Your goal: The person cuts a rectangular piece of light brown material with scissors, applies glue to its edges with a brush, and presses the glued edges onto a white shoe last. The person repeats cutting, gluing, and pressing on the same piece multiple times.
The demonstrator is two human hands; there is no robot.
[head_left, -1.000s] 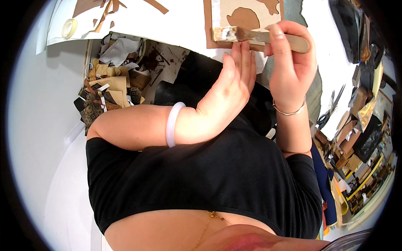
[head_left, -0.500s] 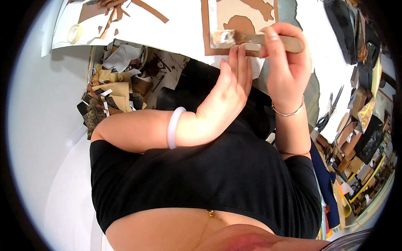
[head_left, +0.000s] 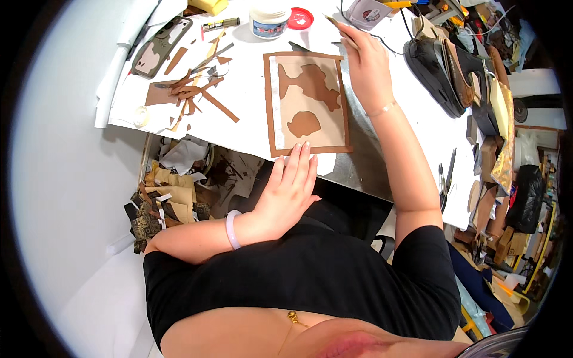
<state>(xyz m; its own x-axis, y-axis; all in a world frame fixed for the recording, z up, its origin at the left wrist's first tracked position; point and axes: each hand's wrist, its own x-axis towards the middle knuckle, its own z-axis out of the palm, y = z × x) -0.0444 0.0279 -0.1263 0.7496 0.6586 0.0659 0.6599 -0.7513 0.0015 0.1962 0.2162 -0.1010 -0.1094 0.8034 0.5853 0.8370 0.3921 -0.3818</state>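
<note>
A beige leather panel (head_left: 304, 102) with a brown border and brown irregular patches lies on the white work table. A whitish strip runs along its left side. My left hand (head_left: 286, 191) is open, its stretched fingertips resting on the panel's near border. Off the panel's far right corner, my right hand (head_left: 371, 68) is closed round the brush (head_left: 339, 27). Only part of the brush shows; its bristles cannot be made out. Beyond the panel stands a white tub (head_left: 268, 27), with a red lid (head_left: 300, 18) lying beside it.
Brown leather strips (head_left: 190, 90), a roll of tape (head_left: 141, 116) and a patterned phone (head_left: 162, 48) lie at left. Black shoes (head_left: 439, 74) and scissors (head_left: 446, 178) lie at right. A bin of scraps (head_left: 173, 185) sits below the table's left edge.
My right hand has carried the brush away from the panel's near left corner to beyond its far right. My left hand stays at the near border. The view now takes in more of the table.
</note>
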